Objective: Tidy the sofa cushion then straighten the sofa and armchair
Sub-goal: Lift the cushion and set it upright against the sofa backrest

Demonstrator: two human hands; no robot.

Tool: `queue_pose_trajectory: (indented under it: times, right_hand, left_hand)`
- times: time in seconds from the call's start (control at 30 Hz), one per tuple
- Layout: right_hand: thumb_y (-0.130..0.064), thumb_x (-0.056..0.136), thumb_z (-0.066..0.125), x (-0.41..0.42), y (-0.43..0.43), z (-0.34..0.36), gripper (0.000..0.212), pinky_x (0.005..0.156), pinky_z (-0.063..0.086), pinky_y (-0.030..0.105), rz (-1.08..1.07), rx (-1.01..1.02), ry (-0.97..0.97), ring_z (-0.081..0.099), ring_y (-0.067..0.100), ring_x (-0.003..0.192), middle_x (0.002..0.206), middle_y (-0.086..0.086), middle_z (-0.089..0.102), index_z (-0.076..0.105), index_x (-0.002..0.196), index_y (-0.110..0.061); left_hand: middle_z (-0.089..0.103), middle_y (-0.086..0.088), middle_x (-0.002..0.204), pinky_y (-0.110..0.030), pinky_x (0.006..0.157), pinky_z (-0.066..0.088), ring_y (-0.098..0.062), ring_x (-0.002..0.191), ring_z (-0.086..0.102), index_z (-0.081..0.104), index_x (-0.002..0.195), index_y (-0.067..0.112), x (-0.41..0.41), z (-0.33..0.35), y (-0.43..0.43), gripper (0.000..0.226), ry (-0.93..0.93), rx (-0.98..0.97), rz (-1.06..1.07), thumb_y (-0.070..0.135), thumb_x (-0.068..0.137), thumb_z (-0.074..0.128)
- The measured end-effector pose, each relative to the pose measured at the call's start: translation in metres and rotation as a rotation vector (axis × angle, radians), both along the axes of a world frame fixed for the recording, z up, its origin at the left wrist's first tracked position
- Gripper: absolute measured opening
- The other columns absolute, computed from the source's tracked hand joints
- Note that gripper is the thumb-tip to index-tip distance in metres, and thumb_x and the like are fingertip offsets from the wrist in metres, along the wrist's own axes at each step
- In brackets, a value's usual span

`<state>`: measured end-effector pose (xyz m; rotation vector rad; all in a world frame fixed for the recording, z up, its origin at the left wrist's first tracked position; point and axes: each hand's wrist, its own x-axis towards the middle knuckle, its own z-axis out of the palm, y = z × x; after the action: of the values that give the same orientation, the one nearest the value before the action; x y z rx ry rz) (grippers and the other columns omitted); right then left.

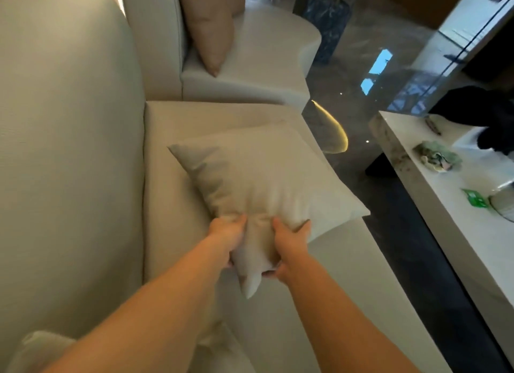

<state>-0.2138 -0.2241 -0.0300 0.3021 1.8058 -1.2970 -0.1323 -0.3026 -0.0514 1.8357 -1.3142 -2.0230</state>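
A beige square cushion [264, 175] lies tilted over the cream sofa seat [167, 127], one corner pointing toward me. My left hand [226, 237] and my right hand [290, 243] both grip that near corner, squeezing the fabric between them. The sofa's tall backrest [69, 150] fills the left side. Beyond the seat stands a cream armchair [264, 55] with a tan cushion [208, 24] leaning upright against its back. Another pale cushion [36, 347] shows at the bottom left, partly hidden by my left forearm.
A white marble coffee table [445, 228] runs along the right, carrying a crumpled greenish cloth [436, 157], a green packet [475, 198] and a black object [484, 111]. Dark glossy floor [389, 205] separates it from the sofa. A dark marble pedestal [325, 24] stands behind the armchair.
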Motion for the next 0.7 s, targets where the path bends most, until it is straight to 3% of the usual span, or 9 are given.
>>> queue_pose_trajectory:
  times: [0.1,0.17,0.23,0.33,0.4,0.47,0.5,0.6,0.7]
  right_hand:
    - [-0.042,0.09,0.064,0.004,-0.002,0.004,0.086,0.068,0.057,0.057,0.009,0.026,0.069,0.056,0.038,0.093,0.134,0.009,0.042,0.0,0.146,-0.057]
    - [-0.039,0.09,0.065,0.006,-0.01,0.025,0.076,0.056,0.057,0.046,0.001,-0.043,0.026,0.056,0.034,0.083,0.127,0.008,0.044,0.017,0.149,-0.042]
    - [-0.037,0.091,0.064,0.013,-0.027,0.056,0.05,0.055,0.057,0.045,-0.018,-0.099,-0.109,0.06,0.036,0.087,0.119,0.014,0.056,0.043,0.133,-0.021]
    - [-0.037,0.092,0.062,0.037,-0.061,0.101,0.025,0.063,0.058,0.047,-0.014,-0.182,-0.289,0.064,0.032,0.078,0.092,0.014,0.064,0.058,0.1,-0.015]
    - [-0.038,0.092,0.06,0.061,-0.084,0.122,0.029,0.057,0.06,0.047,0.047,-0.224,-0.377,0.066,0.033,0.08,0.093,0.015,0.068,0.062,0.104,-0.012]
    - [-0.041,0.091,0.059,0.084,-0.101,0.132,0.043,0.045,0.059,0.041,0.103,-0.254,-0.511,0.065,0.039,0.091,0.112,0.02,0.064,0.058,0.117,-0.007]
    - [-0.043,0.091,0.059,0.094,-0.104,0.132,0.051,0.046,0.058,0.037,0.113,-0.256,-0.555,0.064,0.041,0.098,0.122,0.022,0.059,0.054,0.123,-0.004]
    - [-0.044,0.093,0.058,0.119,-0.098,0.126,0.053,0.058,0.061,0.045,0.128,-0.255,-0.527,0.059,0.044,0.113,0.134,0.026,0.05,0.048,0.129,-0.007]
    - [-0.04,0.095,0.057,0.131,-0.068,0.129,0.044,0.076,0.059,0.05,0.14,-0.281,-0.479,0.062,0.043,0.106,0.122,0.03,0.056,0.047,0.127,-0.012]
  left_hand:
    - [0.062,-0.021,0.121,-0.039,0.091,0.05,-0.039,0.11,0.059,0.059,0.114,0.007,0.002,0.015,-0.01,0.039,-0.175,-0.306,0.006,0.036,0.088,0.063]
    - [0.064,-0.019,0.116,-0.037,0.082,0.046,-0.04,0.105,0.059,0.061,0.108,0.012,0.005,0.049,-0.025,0.028,-0.215,-0.516,-0.054,0.034,0.091,0.057]
    - [0.066,-0.017,0.108,-0.037,0.072,0.042,-0.04,0.099,0.061,0.062,0.102,0.015,0.01,0.095,-0.044,0.023,-0.31,-0.766,-0.182,0.033,0.091,0.052]
    - [0.068,-0.015,0.103,-0.037,0.068,0.042,-0.039,0.096,0.064,0.065,0.101,0.014,0.023,0.163,-0.072,0.019,-0.489,-1.066,-0.287,0.024,0.089,0.054]
    - [0.068,-0.015,0.106,-0.038,0.074,0.049,-0.038,0.1,0.064,0.067,0.104,0.011,0.042,0.195,-0.09,0.022,-0.586,-1.131,-0.294,0.018,0.086,0.056]
    - [0.067,-0.016,0.111,-0.04,0.079,0.051,-0.038,0.104,0.063,0.066,0.108,0.01,0.069,0.211,-0.107,0.026,-0.661,-1.099,-0.251,0.017,0.084,0.058]
    - [0.065,-0.016,0.112,-0.04,0.078,0.05,-0.038,0.105,0.062,0.065,0.109,0.011,0.084,0.214,-0.114,0.027,-0.683,-1.076,-0.226,0.02,0.085,0.059]
    - [0.061,-0.016,0.116,-0.04,0.077,0.047,-0.04,0.106,0.06,0.059,0.113,0.01,0.116,0.21,-0.111,0.033,-0.677,-1.051,-0.263,0.033,0.089,0.056]
    - [0.053,-0.015,0.126,-0.044,0.086,0.045,-0.039,0.113,0.053,0.051,0.122,0.01,0.129,0.203,-0.08,0.042,-0.639,-1.018,-0.356,0.039,0.091,0.048]
